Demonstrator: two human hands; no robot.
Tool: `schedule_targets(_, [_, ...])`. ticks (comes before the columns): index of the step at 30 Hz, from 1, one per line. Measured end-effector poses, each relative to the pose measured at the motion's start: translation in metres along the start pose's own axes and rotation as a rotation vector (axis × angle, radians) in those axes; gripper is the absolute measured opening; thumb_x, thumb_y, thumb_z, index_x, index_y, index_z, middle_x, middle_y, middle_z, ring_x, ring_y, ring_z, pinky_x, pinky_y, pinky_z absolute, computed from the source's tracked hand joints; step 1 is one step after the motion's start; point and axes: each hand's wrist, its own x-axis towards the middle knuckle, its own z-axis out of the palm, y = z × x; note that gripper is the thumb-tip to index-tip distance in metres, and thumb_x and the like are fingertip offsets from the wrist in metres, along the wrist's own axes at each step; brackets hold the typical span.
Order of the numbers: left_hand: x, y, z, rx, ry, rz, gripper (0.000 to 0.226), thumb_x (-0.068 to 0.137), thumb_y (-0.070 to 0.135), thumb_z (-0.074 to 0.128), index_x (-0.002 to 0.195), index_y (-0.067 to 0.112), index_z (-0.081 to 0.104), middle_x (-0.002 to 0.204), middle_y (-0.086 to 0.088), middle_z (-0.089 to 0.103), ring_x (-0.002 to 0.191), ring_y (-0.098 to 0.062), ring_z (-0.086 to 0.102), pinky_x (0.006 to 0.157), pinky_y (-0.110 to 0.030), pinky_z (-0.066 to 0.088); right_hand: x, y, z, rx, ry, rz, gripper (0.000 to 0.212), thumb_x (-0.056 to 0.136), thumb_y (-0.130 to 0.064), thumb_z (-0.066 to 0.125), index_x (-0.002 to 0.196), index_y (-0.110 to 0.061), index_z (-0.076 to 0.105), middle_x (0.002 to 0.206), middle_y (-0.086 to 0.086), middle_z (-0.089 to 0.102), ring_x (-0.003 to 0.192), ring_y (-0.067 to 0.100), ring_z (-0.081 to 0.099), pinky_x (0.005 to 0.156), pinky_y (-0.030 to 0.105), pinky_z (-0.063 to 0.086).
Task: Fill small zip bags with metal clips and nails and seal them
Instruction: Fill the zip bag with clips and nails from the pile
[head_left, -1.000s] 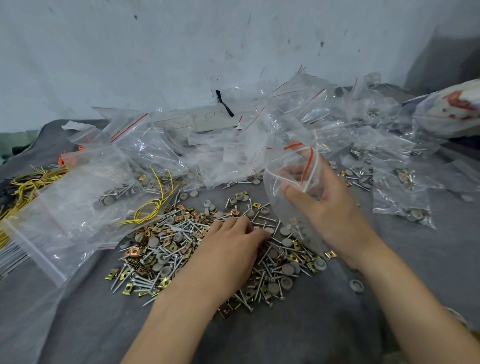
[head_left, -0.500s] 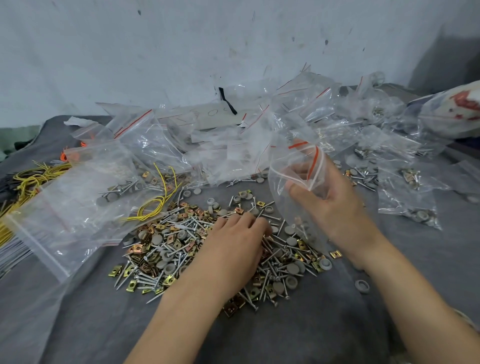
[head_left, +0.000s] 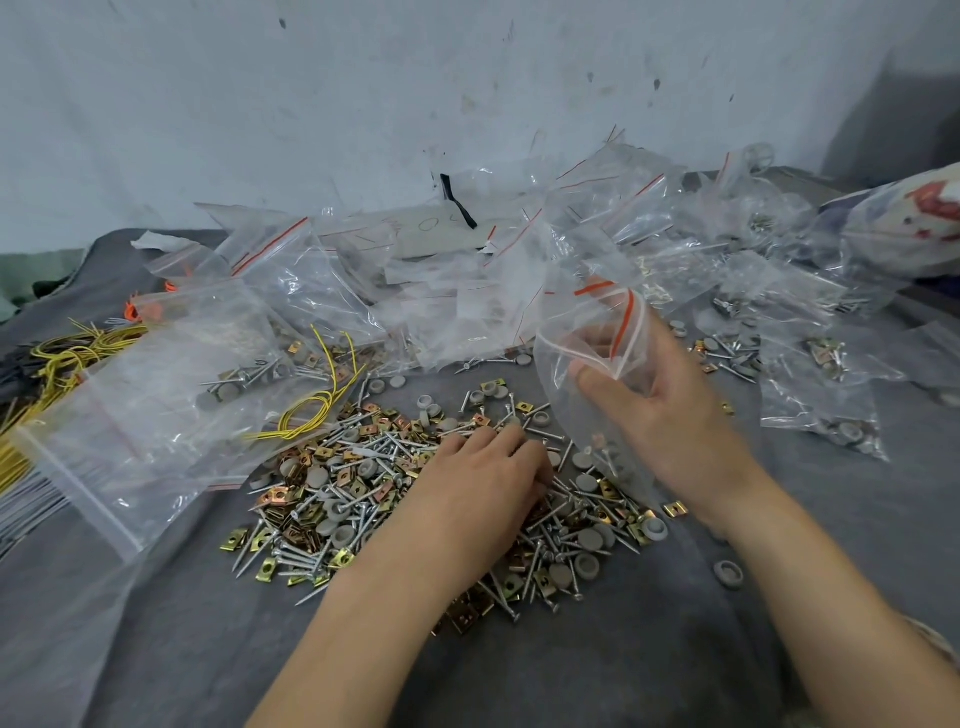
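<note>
A small clear zip bag with an orange-red strip at its mouth stands upright in the right hand, pinched at the rim, its mouth gaping; a few pieces sit at its bottom, blurred through the plastic. Silver nails and brass-coloured, square metal clips lie mixed in a loose heap under and around the left hand, most of it to that hand's left. Filled bags lie flat beyond the right hand's far side.
</note>
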Motion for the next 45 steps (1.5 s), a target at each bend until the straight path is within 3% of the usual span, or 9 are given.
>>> schedule_targets(6, [-0.002, -0.007, -0.02, -0.419, 0.05, -0.147, 0.004, 0.099, 0.027, 0.052, 0.103, 0.027, 0.054, 0.097, 0.016, 0.059, 0.088, -0.001, 0.055, 0.086, -0.025, 0.048, -0.001, -0.002, 0.001, -0.022, 0.002, 0.011, 0.03, 0.087, -0.039, 0.065, 0.116, -0.043, 0.057, 0.112, -0.028, 0.067, 0.107, -0.007, 0.062, 0.088, 0.008, 0.044])
schedule_targets(11, [-0.003, -0.022, -0.056, -0.783, 0.562, -0.296, 0.012, 0.097, 0.02, 0.061, 0.092, 0.032, 0.062, 0.08, 0.02, 0.066, 0.074, 0.003, 0.06, 0.066, -0.009, 0.045, -0.005, -0.003, 0.005, -0.083, -0.05, 0.01, 0.041, 0.09, -0.037, 0.067, 0.127, -0.041, 0.051, 0.111, -0.033, 0.064, 0.109, -0.01, 0.059, 0.087, 0.008, 0.045])
schedule_targets(14, [-0.002, -0.015, -0.073, -0.92, 0.696, -0.242, 0.018, 0.096, 0.018, 0.062, 0.09, 0.034, 0.066, 0.08, 0.026, 0.066, 0.07, 0.006, 0.057, 0.065, -0.007, 0.041, -0.006, 0.0, 0.009, -0.085, -0.067, 0.015, 0.053, 0.088, -0.037, 0.069, 0.136, -0.045, 0.048, 0.12, -0.026, 0.064, 0.117, -0.004, 0.058, 0.091, 0.007, 0.043])
schedule_targets(25, [0.005, 0.008, -0.071, -0.699, 0.553, -0.113, 0.022, 0.1, 0.037, 0.053, 0.119, 0.034, 0.064, 0.107, 0.025, 0.066, 0.1, 0.004, 0.057, 0.075, -0.007, 0.04, -0.007, 0.005, 0.009, -0.108, -0.049, 0.003, 0.065, 0.084, -0.043, 0.069, 0.143, -0.043, 0.043, 0.129, -0.018, 0.062, 0.125, 0.007, 0.057, 0.109, 0.042, 0.044])
schedule_targets(29, [0.002, -0.004, -0.065, -0.736, 0.611, -0.183, 0.027, 0.103, 0.038, 0.048, 0.126, 0.03, 0.06, 0.107, 0.02, 0.066, 0.095, 0.004, 0.06, 0.069, -0.006, 0.044, -0.007, 0.005, 0.006, -0.126, -0.046, 0.015, 0.063, 0.083, -0.054, 0.068, 0.14, -0.052, 0.042, 0.121, -0.022, 0.065, 0.119, 0.002, 0.06, 0.1, 0.028, 0.045])
schedule_targets(33, [0.0, -0.01, -0.047, -0.448, 0.273, -0.172, 0.026, 0.102, 0.029, 0.049, 0.125, 0.028, 0.06, 0.106, 0.019, 0.065, 0.093, 0.005, 0.06, 0.082, -0.016, 0.05, -0.005, 0.003, 0.005, -0.13, -0.02, 0.014, 0.059, 0.081, -0.05, 0.066, 0.136, -0.055, 0.042, 0.114, -0.027, 0.066, 0.115, -0.002, 0.06, 0.097, 0.013, 0.044])
schedule_targets(38, [0.002, -0.002, -0.02, -0.172, -0.076, -0.042, 0.03, 0.103, 0.03, 0.043, 0.128, 0.029, 0.06, 0.122, 0.007, 0.06, 0.114, -0.017, 0.053, 0.1, -0.039, 0.041, -0.006, 0.002, 0.003, -0.113, -0.001, 0.011, 0.064, 0.082, -0.053, 0.065, 0.141, -0.037, 0.046, 0.115, -0.026, 0.064, 0.118, 0.0, 0.058, 0.101, 0.019, 0.044])
schedule_targets(42, [0.001, 0.001, -0.009, -0.081, -0.122, -0.013, 0.035, 0.103, 0.029, 0.041, 0.136, 0.037, 0.05, 0.127, 0.008, 0.05, 0.119, -0.017, 0.046, 0.103, -0.038, 0.038, -0.006, 0.002, 0.001, -0.102, 0.003, 0.012, 0.064, 0.083, -0.049, 0.065, 0.142, -0.031, 0.047, 0.118, -0.02, 0.065, 0.122, 0.005, 0.057, 0.109, 0.036, 0.043])
schedule_targets(45, [0.0, 0.0, -0.008, -0.071, -0.117, -0.02, 0.037, 0.103, 0.029, 0.041, 0.137, 0.04, 0.045, 0.127, 0.007, 0.048, 0.121, -0.018, 0.046, 0.104, -0.037, 0.037, -0.006, 0.001, 0.0, -0.084, 0.007, 0.022, 0.061, 0.083, -0.05, 0.065, 0.14, -0.039, 0.047, 0.121, -0.02, 0.064, 0.121, 0.003, 0.057, 0.107, 0.032, 0.045])
